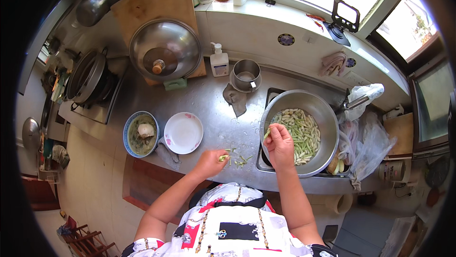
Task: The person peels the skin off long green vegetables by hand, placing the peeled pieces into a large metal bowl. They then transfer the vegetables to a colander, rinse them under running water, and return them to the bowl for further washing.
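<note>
My left hand [211,164] is closed on a few short green plant pieces [223,158] above the wet metal counter. Trimmed green stem bits [242,162] lie scattered on the steel just right of it. Raised over the left rim of a large metal basin [329,143], my right hand [281,146] pinches one slim green piece [267,133] between thumb and fingers. Inside the basin are many whitish and green pods or flower buds [299,129]; my right hand hides some of them. The basin rests over the sink.
A white plate [183,133] and a blue-rimmed bowl of food [132,137] stand left, with a grey cloth [168,155] between. Behind are a metal pot [246,70], a dark rag [235,99], a pump bottle [219,61] and a wok lid [165,40]. Plastic bags [370,139] crowd the right.
</note>
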The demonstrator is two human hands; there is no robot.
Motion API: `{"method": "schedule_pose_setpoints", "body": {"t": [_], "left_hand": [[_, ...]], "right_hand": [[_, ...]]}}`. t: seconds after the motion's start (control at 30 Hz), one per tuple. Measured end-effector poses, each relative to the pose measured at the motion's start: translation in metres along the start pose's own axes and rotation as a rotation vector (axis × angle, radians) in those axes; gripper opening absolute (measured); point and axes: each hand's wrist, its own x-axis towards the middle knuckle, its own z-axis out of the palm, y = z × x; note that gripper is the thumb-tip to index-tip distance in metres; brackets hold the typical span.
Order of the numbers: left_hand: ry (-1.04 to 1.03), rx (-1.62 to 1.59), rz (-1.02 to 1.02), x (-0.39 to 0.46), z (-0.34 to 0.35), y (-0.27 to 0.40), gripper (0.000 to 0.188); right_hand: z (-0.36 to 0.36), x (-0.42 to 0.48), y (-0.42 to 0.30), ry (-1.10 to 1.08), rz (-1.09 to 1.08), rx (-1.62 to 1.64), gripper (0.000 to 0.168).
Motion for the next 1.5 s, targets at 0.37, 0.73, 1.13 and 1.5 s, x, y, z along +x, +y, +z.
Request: {"method": "schedule_pose_setpoints", "body": {"t": [0.37,0.73,1.13,1.5], "left_hand": [[-0.051,-0.460,-0.094,0.012,-0.008,0.010,0.021],[-0.134,-0.585,-0.048,0.012,0.004,0.026,0.013],[-0.250,-0.795,-0.241,0.013,0.033,0.013,0.014],[0.046,0.666,0.009,0.017,0.030,-0.077,0.023]], "right_hand": [[-0.001,-0.015,0.031,0.023,0.062,-0.006,0.010],[0.012,-0.037,0.043,0.073,0.096,-0.291,0.017],[-0.047,-0.057,0.048,-0.084,0.183,-0.402,0.012],[-0.201,-0.058,0.003,0.371,0.265,-0.411,0.015]]}}
